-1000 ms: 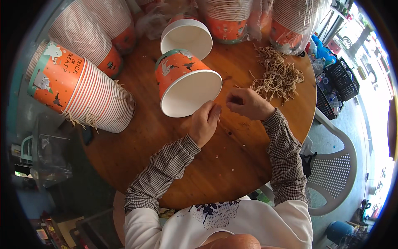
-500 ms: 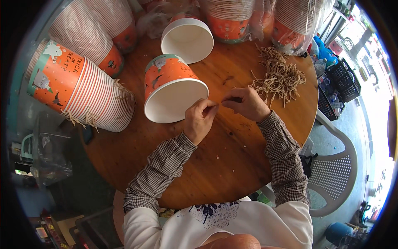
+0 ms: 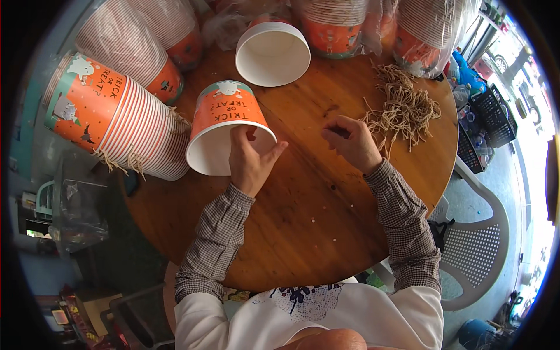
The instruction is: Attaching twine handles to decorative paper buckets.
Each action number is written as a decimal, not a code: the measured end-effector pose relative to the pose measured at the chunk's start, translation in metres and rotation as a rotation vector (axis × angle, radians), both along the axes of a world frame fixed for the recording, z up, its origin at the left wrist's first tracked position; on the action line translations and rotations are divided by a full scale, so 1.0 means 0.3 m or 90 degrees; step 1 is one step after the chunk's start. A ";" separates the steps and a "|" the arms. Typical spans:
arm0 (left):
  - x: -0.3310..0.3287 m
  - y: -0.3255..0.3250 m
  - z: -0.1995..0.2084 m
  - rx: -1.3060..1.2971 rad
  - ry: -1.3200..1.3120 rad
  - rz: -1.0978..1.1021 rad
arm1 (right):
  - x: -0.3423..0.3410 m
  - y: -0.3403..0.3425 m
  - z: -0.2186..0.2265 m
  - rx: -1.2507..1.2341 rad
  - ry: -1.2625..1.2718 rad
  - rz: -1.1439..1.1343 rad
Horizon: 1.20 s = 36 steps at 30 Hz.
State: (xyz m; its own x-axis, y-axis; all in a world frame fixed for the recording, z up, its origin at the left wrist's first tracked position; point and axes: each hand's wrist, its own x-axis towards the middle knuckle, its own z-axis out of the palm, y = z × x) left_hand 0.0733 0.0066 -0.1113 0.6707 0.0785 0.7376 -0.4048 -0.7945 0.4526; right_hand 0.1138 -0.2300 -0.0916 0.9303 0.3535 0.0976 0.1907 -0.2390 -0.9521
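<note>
An orange paper bucket [image 3: 205, 115] with a green base band and white inside lies tipped on the round wooden table, its mouth toward me. My left hand [image 3: 252, 160] is at the right part of its rim. Its fingers reach over the rim into the mouth, partly hidden, and the thumb sticks out apart to the right. To the right, my right hand [image 3: 352, 143] hovers over the table with its fingers curled in. Whatever is between those fingers, if anything, cannot be made out. Just beyond it lies a tangled heap of tan twisted paper cords [image 3: 403, 108].
Another bucket [image 3: 273, 55] lies with its white mouth facing me farther back. On the left leans a stack of nested buckets [image 3: 125, 125] with cord handles. Plastic-wrapped stacks [image 3: 335, 35] line the table's far edge. A grey plastic chair [image 3: 475, 245] and black crates [image 3: 490, 116] stand at right.
My left hand has moved left from near my right hand to the bucket's rim. The bucket has turned, showing printing on its upper side. My right hand stays curled, nearly in place.
</note>
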 end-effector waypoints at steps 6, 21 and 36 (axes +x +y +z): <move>-0.003 0.017 -0.064 -0.079 0.148 -0.073 | -0.044 0.057 -0.017 0.008 -0.043 0.012; -0.057 0.053 -0.001 0.367 0.175 -0.179 | -0.108 0.068 0.046 0.235 -0.101 -0.069; -0.087 -0.004 0.007 -0.044 0.238 -0.248 | -0.107 0.108 0.018 0.181 -0.248 -0.045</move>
State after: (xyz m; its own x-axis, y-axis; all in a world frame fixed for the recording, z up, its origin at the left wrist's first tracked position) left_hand 0.0474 0.0053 -0.1091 0.8758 -0.1879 0.4446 -0.4641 -0.5809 0.6687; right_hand 0.0817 -0.1977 -0.0863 0.8259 0.1999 0.5272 0.5388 -0.0045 -0.8424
